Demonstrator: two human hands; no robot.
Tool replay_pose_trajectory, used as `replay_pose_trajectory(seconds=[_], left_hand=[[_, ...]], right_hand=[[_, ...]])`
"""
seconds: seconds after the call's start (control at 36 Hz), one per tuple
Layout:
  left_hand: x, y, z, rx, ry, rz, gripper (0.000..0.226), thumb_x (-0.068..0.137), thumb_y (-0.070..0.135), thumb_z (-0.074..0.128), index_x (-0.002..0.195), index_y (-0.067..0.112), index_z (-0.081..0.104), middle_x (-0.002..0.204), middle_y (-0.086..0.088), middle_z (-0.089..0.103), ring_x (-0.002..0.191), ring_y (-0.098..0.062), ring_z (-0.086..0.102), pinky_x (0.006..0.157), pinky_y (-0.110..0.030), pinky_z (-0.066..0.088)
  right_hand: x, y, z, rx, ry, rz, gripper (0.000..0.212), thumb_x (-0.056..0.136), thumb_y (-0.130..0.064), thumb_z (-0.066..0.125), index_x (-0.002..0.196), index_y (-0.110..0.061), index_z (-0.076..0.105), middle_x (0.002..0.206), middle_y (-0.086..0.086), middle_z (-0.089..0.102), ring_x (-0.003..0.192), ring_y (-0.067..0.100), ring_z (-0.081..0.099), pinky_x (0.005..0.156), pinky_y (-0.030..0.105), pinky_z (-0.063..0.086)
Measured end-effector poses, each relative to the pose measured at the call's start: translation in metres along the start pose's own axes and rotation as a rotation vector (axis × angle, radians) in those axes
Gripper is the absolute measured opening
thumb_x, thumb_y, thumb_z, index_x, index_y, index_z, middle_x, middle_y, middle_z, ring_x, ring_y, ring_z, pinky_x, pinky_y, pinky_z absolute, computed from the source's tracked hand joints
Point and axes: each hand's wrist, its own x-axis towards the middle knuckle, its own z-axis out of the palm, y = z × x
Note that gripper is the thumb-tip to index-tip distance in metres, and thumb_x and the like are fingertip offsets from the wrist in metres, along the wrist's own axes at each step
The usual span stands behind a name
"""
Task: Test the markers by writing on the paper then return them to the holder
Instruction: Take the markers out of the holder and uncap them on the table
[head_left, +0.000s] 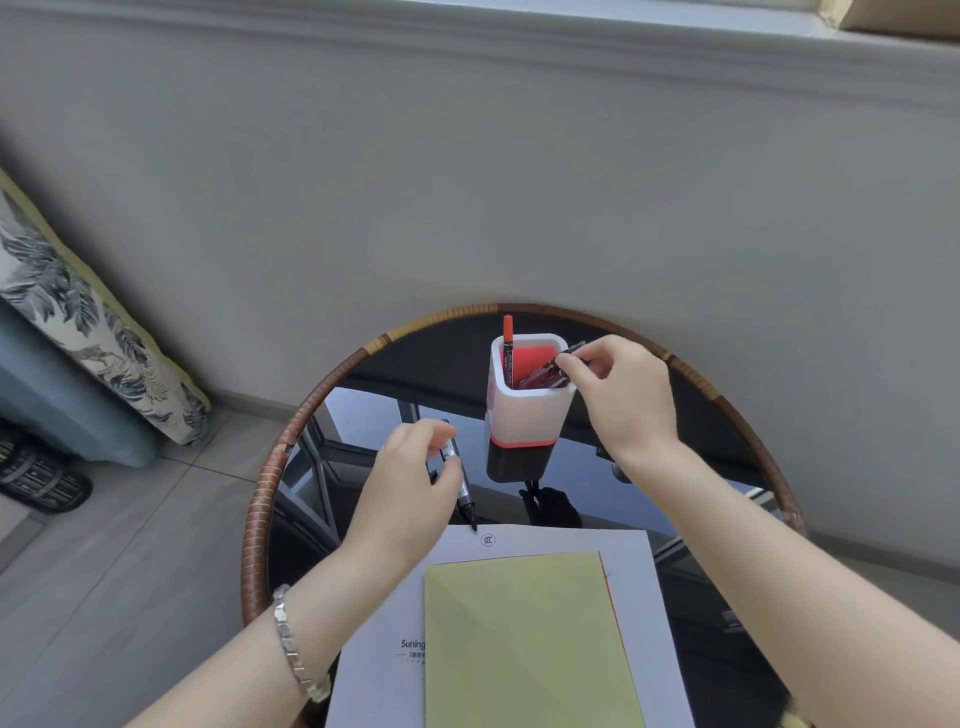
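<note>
Dark marker (543, 373): right hand (623, 395) pinches it in pen holder (524, 415); keep clear of rim. Left hand (410, 488) grips black marker (467, 501).

Bare forearms; a silver link bracelet (296, 644) circles the left wrist.

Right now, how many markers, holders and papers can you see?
Markers: 3 that I can tell apart: black marker in the left hand, red marker upright in the holder, dark marker pinched by the right hand.
Holders: 1
Paper sheets: 2, a white sheet and a yellow-green sheet.
Total: 6
</note>
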Motion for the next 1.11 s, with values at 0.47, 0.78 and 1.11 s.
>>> replay_pose_trajectory(seconds=[0.47,0.78,1.11], left_hand=[[0.006,0.043,0.012,0.169,0.045,0.563,0.040,0.091,0.036,0.040,0.123,0.017,0.055,0.114,0.004,0.061,0.103,-0.013,0.055,0.088,-0.026,0.044],[-0.011,0.046,0.015,0.145,-0.239,0.432,0.029,0.100,0.029,0.029,0.096,0.014,0.053,0.091,0.000,0.054,0.082,-0.017,0.051,0.074,-0.033,0.041],[-0.014,0.043,0.017,-0.188,-0.432,0.234,0.021,0.097,0.035,0.040,0.099,0.048,0.055,0.065,0.021,0.058,0.056,-0.002,0.046,0.055,-0.017,0.036]], right_hand=[[-0.045,-0.023,-0.061,0.684,0.054,-0.010,0.010,0.085,-0.015,0.061,0.075,-0.019,0.062,0.060,-0.003,0.065,0.050,0.003,0.059,0.049,0.011,0.047],[-0.072,-0.021,-0.029,0.723,-0.329,0.258,0.020,0.092,-0.022,0.052,0.080,-0.009,0.061,0.052,-0.001,0.052,0.043,0.005,0.045,0.044,0.018,0.038],[-0.079,-0.018,-0.026,0.873,-0.420,0.291,0.027,0.097,-0.021,0.038,0.076,-0.007,0.047,0.045,-0.010,0.040,0.041,0.004,0.033,0.040,0.014,0.028]])
